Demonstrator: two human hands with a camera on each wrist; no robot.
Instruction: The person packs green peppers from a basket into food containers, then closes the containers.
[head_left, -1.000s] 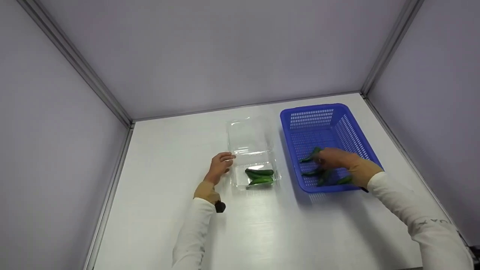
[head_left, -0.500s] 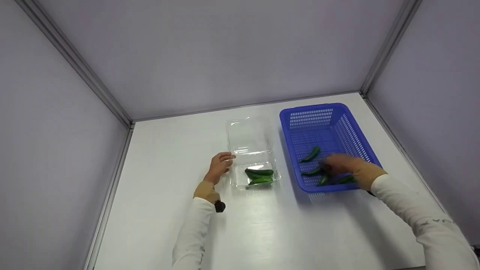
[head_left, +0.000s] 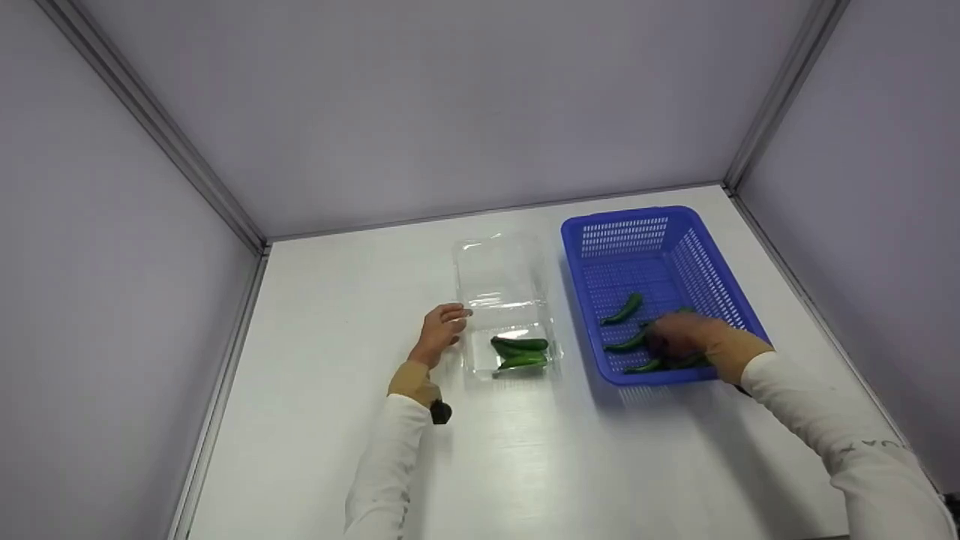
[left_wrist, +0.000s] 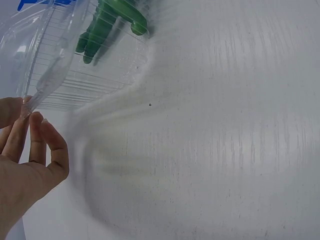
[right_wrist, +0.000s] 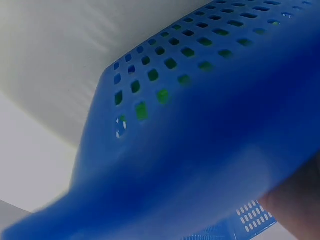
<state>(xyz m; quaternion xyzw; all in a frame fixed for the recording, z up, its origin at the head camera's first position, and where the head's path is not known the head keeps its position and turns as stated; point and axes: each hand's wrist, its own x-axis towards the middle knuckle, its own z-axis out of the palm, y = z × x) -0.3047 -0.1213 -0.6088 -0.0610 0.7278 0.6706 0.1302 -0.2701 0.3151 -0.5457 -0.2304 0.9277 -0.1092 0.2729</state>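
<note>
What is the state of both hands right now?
Left hand: closed, pinching the clear container at its edge.
Right hand: in the blue basket, by green peppers; grip cannot be told.

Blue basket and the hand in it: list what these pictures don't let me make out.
Right hand, head view: fingers blurred, so any grip is unclear.
Green peppers, head view: partly covered by that hand, so no sure count.
Blue basket, right wrist view: cut off by the right edge; its blurred near wall hides most contents, leaving green patches through holes.

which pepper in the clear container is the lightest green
The frontmost pepper there, lowest of them in the head view; the other peppers behind look darker.
</note>
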